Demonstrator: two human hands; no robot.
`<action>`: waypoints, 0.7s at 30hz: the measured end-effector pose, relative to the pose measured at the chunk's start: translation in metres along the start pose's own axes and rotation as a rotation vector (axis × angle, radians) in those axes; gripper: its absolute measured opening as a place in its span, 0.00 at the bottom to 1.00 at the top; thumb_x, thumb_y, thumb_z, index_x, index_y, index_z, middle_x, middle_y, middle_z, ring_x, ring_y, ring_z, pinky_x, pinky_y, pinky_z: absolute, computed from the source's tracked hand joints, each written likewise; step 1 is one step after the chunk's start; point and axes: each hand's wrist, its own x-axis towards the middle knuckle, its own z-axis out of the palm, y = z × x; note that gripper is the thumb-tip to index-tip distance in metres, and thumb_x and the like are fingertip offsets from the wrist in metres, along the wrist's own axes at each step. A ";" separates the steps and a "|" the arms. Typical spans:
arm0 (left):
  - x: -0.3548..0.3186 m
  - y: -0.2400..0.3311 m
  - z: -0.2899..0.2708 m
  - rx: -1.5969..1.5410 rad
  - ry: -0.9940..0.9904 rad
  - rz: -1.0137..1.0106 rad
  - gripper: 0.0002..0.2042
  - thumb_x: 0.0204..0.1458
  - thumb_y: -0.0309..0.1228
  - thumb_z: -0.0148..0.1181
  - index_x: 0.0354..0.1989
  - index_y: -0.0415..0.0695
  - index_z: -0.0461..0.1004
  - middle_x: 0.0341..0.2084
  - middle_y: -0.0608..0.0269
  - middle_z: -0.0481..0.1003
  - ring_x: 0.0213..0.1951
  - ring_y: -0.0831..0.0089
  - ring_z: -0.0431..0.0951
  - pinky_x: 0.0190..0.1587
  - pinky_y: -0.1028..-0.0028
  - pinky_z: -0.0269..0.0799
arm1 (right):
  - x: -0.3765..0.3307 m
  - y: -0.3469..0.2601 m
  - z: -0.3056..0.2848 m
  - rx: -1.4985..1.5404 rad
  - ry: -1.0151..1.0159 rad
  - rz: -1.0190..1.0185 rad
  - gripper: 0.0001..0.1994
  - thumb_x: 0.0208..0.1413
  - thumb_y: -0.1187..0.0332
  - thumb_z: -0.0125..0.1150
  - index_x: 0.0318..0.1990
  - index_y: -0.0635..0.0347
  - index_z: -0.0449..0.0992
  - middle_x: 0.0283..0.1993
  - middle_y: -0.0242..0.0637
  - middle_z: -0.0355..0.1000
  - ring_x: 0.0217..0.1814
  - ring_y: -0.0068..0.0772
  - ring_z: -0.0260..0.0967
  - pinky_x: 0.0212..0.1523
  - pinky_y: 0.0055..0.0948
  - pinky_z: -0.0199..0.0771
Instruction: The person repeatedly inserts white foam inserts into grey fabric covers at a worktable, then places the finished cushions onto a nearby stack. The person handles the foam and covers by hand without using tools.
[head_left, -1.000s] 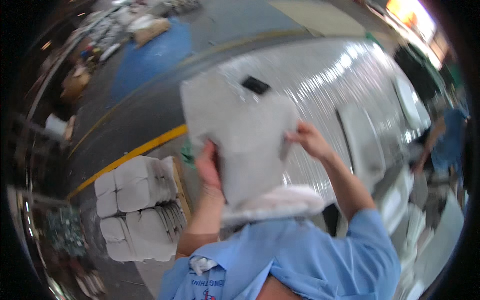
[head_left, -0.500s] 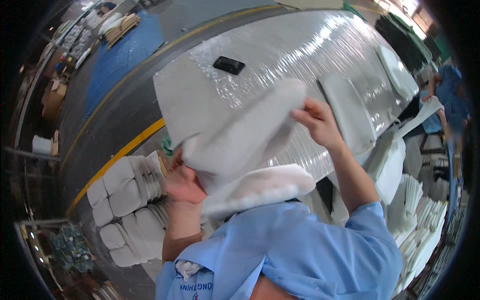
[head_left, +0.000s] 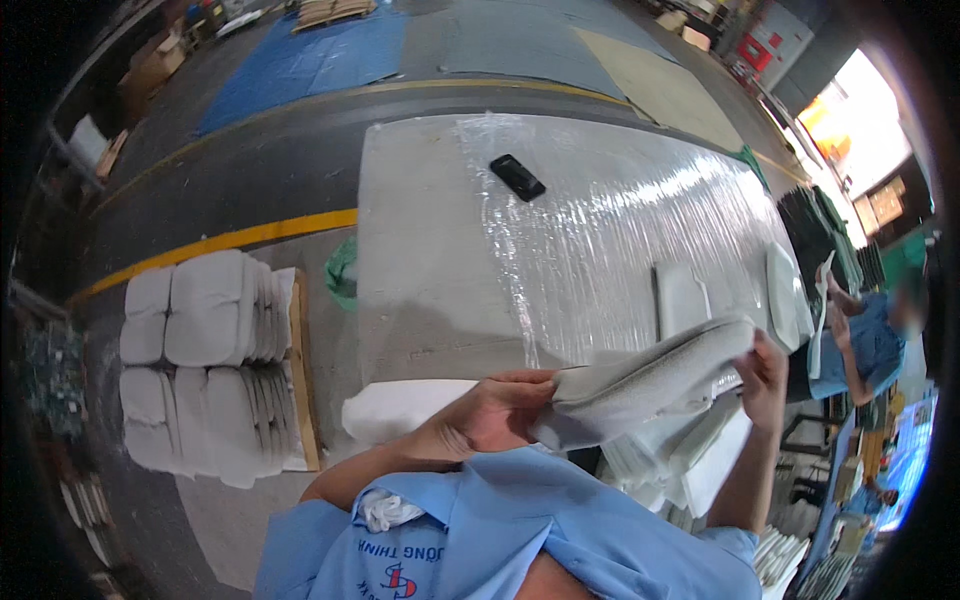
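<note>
A light grey fabric-covered cushion pad is held up at the near right side of the plastic-wrapped table. My left hand grips its left end with fingers wrapped over the edge. At the opposite end, my right hand is closed around the border. The pad is tilted, with a long seam or edge running along its side. To the left, by my left forearm, lies a white pad at the table's near edge, partly hidden by my arm.
A black phone lies on the table. Farther right are two more pads. Stacked pads stand on a pallet at left, beside a green bag. A co-worker in blue handles a pale piece at right.
The cushion pad has moved right and nearer to me, turning from its broad face to a more edge-on view. Both hands stay on it. My view has swung round.
</note>
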 end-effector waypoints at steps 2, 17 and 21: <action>0.001 -0.006 -0.012 -0.005 -0.006 0.068 0.24 0.65 0.30 0.56 0.67 0.31 0.67 0.61 0.47 0.75 0.63 0.57 0.76 0.69 0.49 0.67 | -0.002 -0.031 -0.018 -0.214 -0.031 -0.065 0.10 0.56 0.71 0.69 0.42 0.70 0.80 0.43 0.37 0.75 0.44 0.27 0.74 0.47 0.22 0.71; -0.078 -0.016 -0.074 0.633 0.420 0.804 0.11 0.72 0.34 0.53 0.51 0.42 0.78 0.39 0.68 0.79 0.40 0.82 0.75 0.45 0.76 0.72 | 0.074 -0.044 0.329 0.636 -0.778 0.480 0.20 0.72 0.51 0.55 0.61 0.53 0.72 0.60 0.40 0.73 0.61 0.42 0.74 0.56 0.44 0.78; -0.100 -0.026 -0.060 0.729 0.892 0.873 0.11 0.71 0.32 0.52 0.46 0.39 0.79 0.36 0.69 0.79 0.39 0.82 0.73 0.43 0.77 0.71 | 0.061 -0.075 0.364 0.493 -0.876 0.508 0.22 0.69 0.43 0.57 0.54 0.52 0.73 0.45 0.36 0.75 0.51 0.33 0.76 0.49 0.34 0.78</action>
